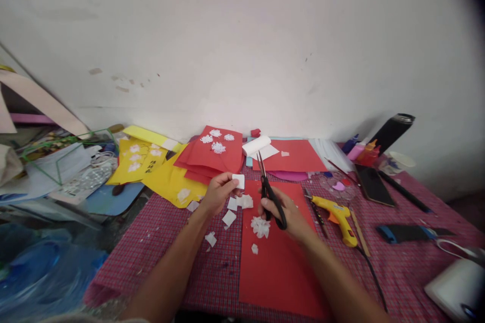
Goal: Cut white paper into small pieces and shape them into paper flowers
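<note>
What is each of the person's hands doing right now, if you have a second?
Left hand: closed, pinching a small white square.
Right hand: closed around black-handled scissors.

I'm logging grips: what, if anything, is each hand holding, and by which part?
The left hand pinches a small white square by one side; the right hand holds the scissors by their black handles.

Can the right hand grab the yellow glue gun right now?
Probably, but not straight away. The glue gun lies close to the right hand with nothing on top of it, but that hand is holding scissors, so it would likely need to put them down first.
</note>
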`<state>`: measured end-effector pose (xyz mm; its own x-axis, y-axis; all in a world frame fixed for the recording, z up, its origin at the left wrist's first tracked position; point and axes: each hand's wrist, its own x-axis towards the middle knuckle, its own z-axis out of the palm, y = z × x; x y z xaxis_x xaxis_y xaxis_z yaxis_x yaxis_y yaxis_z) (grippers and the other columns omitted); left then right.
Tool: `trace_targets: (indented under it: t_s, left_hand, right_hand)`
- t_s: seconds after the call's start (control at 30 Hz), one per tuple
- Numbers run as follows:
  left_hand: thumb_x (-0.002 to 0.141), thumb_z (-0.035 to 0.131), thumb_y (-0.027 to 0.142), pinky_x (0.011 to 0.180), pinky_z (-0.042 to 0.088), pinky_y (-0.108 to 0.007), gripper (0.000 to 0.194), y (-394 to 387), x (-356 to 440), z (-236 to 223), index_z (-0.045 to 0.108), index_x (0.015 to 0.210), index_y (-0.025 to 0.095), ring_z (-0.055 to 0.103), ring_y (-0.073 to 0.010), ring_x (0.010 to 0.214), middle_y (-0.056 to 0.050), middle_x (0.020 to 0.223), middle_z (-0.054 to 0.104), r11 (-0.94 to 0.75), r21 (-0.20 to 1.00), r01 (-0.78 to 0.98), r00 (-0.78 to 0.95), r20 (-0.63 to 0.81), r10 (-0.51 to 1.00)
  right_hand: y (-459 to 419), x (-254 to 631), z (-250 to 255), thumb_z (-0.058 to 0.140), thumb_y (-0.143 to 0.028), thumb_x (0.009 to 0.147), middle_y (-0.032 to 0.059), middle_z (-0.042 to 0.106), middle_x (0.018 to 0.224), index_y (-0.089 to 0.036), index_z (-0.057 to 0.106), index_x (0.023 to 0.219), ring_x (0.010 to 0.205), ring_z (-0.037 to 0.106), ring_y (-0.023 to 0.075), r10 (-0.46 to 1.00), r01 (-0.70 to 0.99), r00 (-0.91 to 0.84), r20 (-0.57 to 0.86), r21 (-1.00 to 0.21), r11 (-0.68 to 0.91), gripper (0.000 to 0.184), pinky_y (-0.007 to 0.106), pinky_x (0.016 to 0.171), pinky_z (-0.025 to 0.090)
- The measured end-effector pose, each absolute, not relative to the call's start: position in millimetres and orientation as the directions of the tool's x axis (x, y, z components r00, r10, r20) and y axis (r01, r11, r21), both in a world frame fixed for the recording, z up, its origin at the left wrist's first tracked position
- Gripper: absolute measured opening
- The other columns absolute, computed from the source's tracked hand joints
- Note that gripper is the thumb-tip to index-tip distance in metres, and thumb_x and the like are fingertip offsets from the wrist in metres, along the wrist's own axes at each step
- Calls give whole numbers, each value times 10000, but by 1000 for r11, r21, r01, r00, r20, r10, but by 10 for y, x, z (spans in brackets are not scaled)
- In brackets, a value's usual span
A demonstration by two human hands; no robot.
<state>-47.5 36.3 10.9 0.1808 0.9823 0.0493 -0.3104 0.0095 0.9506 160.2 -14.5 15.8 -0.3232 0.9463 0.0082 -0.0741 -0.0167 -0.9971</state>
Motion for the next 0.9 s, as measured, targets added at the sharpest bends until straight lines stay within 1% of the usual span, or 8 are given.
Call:
trace_targets:
  t_s: [0.17, 0.27, 0.33, 0.4, 0.53, 0.73, 0.8, 0.9]
  left_hand:
    - [738, 733, 279, 546, 444, -226, 178, 377, -473, 109, 634, 810, 149, 578, -105, 539, 9, 642, 617, -11, 949, -314, 146, 60, 988]
    - [729, 726, 256, 551, 451, -225, 168, 406, -477, 106, 632, 827, 157, 550, -94, 522, 17, 644, 607, -37, 949, -314, 77, 64, 995]
    - [725, 723, 245, 550, 438, -214, 170, 420, -479, 104, 640, 846, 158, 538, -90, 521, 15, 659, 611, -67, 960, -272, 19, 75, 997]
    - [736, 711, 237, 540, 408, -198, 150, 421, -480, 99, 649, 846, 157, 521, -86, 527, 15, 661, 604, -106, 976, -188, -9, 106, 994]
    - [771, 677, 236, 554, 364, -191, 89, 395, -472, 68, 664, 814, 159, 496, -100, 590, 7, 688, 600, -177, 984, -20, -3, 177, 984]
    - [765, 687, 213, 608, 328, -213, 121, 416, -472, -60, 704, 885, 203, 490, -143, 650, 5, 693, 604, -228, 938, 262, 23, 230, 973]
    - [745, 705, 193, 643, 341, -222, 181, 434, -465, -111, 708, 924, 220, 525, -165, 699, -11, 750, 638, -223, 932, 287, 19, 227, 974]
    - [694, 749, 161, 692, 361, -233, 294, 442, -449, -158, 703, 975, 237, 562, -196, 757, -29, 794, 661, -182, 961, 207, -14, 188, 982]
  right_hand:
    - [-138, 1577, 173, 655, -477, 839, 17, 587, 777, -180, 512, 1142, 685, 543, 167, 985, -30, -146, 92, -996, 89, 448, 302, 643, 461]
    - [-126, 1578, 164, 643, -487, 848, 19, 576, 794, -192, 498, 1149, 702, 540, 174, 989, -33, -36, 146, -989, 145, 446, 311, 670, 466]
    - [-117, 1582, 152, 635, -489, 855, 20, 578, 795, -195, 494, 1148, 696, 544, 174, 987, -38, -4, 158, -987, 158, 438, 310, 664, 468]
    - [-111, 1586, 143, 635, -486, 858, 17, 578, 782, -193, 498, 1132, 683, 546, 169, 987, -38, 6, 164, -986, 164, 424, 304, 651, 469]
    - [-107, 1587, 140, 647, -473, 854, 11, 577, 767, -195, 505, 1102, 665, 540, 157, 988, -22, 15, 155, -988, 155, 399, 287, 623, 461]
    - [-104, 1576, 152, 659, -487, 830, 7, 581, 764, -201, 506, 1111, 659, 540, 157, 990, -27, 26, 137, -990, 138, 429, 289, 617, 461]
    - [-107, 1570, 163, 667, -484, 821, 6, 580, 759, -199, 507, 1117, 658, 539, 158, 990, -28, 32, 135, -990, 136, 440, 291, 618, 460]
    - [-115, 1563, 183, 664, -479, 821, 7, 577, 753, -197, 505, 1130, 654, 532, 163, 991, -20, 29, 133, -991, 133, 447, 294, 611, 456]
